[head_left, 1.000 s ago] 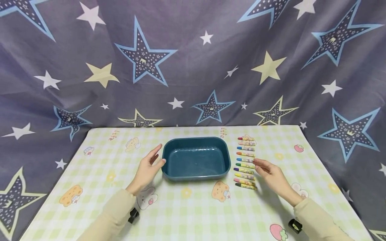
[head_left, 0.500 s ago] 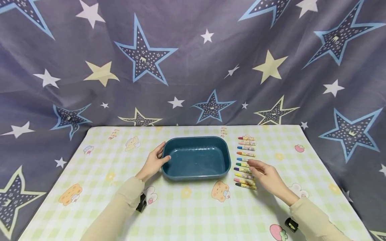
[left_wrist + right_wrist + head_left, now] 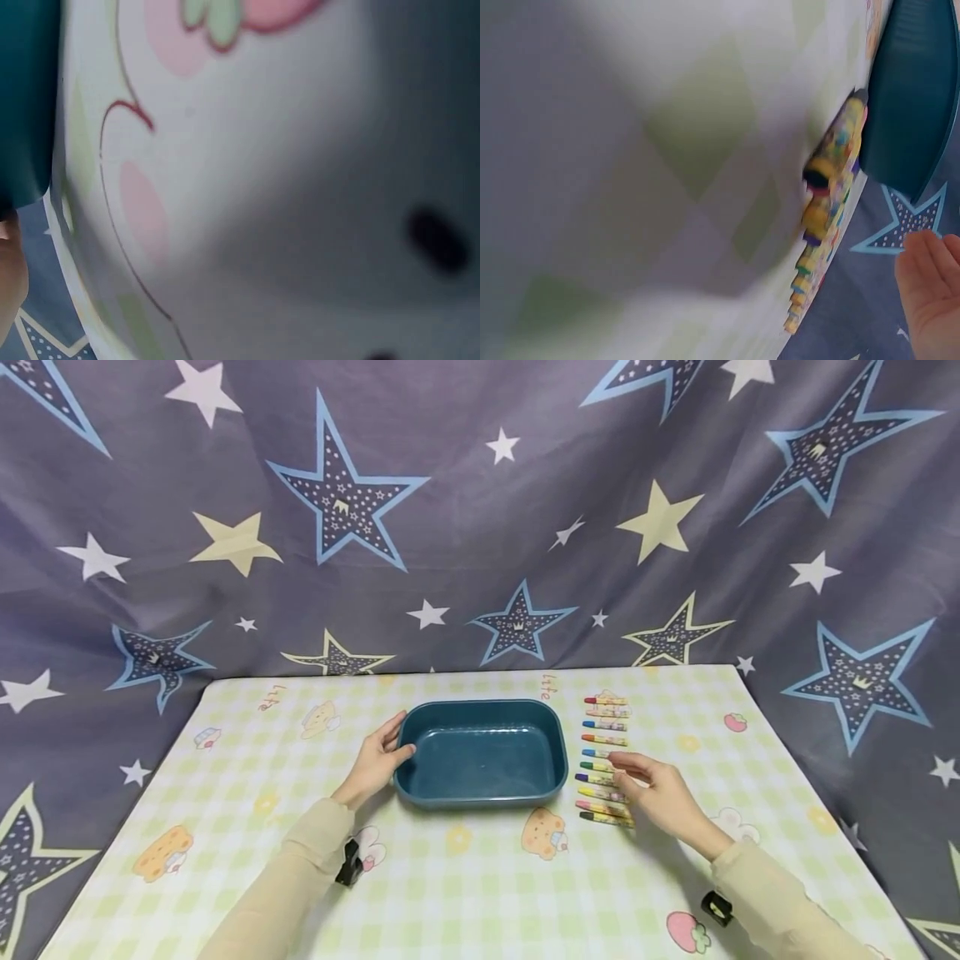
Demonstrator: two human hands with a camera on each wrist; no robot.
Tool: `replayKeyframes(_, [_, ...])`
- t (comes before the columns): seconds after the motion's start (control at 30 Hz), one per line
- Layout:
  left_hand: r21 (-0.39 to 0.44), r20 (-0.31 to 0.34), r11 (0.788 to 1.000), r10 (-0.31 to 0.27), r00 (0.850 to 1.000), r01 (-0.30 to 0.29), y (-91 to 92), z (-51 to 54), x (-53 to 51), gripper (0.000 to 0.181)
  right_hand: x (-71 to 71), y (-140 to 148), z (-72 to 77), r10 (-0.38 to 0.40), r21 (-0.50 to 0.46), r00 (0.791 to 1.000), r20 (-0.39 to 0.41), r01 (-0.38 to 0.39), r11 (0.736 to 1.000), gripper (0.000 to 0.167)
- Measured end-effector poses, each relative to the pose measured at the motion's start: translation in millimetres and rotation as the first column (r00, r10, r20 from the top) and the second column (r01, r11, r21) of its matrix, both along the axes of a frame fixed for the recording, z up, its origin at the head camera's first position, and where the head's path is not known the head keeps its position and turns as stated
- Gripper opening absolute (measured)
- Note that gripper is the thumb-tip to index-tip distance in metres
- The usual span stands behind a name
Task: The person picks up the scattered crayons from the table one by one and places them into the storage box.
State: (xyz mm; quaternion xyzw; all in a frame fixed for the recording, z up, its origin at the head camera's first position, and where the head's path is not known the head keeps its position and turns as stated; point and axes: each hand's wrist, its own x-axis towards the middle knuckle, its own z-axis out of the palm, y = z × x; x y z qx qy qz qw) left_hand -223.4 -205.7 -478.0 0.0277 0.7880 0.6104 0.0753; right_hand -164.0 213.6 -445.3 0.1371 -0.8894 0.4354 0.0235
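A dark teal rectangular tub (image 3: 480,795) stands in the middle of the table. My left hand (image 3: 372,766) holds its left end, the thumb over the rim and the other fingers along the outside wall. Right of the tub, several crayons (image 3: 604,740) lie in a column, each pointing left, with tips of different colours. Over the middle of that column is my right hand (image 3: 658,792), fingers extended and partly hiding a few crayons. The right wrist view shows its fingers (image 3: 928,274) apart from the crayons (image 3: 832,161), with nothing in them.
A checked cloth with cartoon prints covers the table (image 3: 450,893). Behind it hangs a grey curtain (image 3: 465,510) patterned with stars. A dark wrist device (image 3: 349,862) sits on the left sleeve and another dark wrist device (image 3: 717,907) on the right sleeve.
My left hand has moved right and taken hold of the tub's left rim. The right hand has shifted slightly left over the crayons. The head view has turned a little.
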Motion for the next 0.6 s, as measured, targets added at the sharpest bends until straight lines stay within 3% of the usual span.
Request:
replayKeyframes(0.13, [0.013,-0.002,1.0,0.012,1.0,-0.012,2.1,0.3,0.5,0.065,-11.4,7,0.0,-0.019,0.011,1.0,-0.016,0.019,1.0,0.032])
replayKeyframes(0.27, [0.033,-0.001,0.999,0.019,1.0,-0.019,4.1,2.6,-0.8,0.065,-31.7,16,1.3,-0.044,-0.021,0.998,-0.041,0.043,0.999,0.032])
replayKeyframes(0.33, [0.033,0.012,0.999,0.016,1.0,-0.017,5.3,9.2,0.7,0.065,-40.6,17,9.9,-0.055,-0.049,0.997,-0.047,0.053,0.997,0.031])
replayKeyframes(0.5, [-0.007,0.011,1.0,0.011,1.0,-0.011,3.8,7.1,1.6,0.065,-74.0,28,10.5,-0.058,-0.092,0.998,-0.031,0.055,0.994,0.028])
replayKeyframes(0.6, [-0.009,0.003,1.0,0.005,1.0,-0.005,1.6,0.1,1.3,0.065,-97.7,37,1.0,-0.064,-0.087,0.998,-0.012,0.063,0.994,0.028])
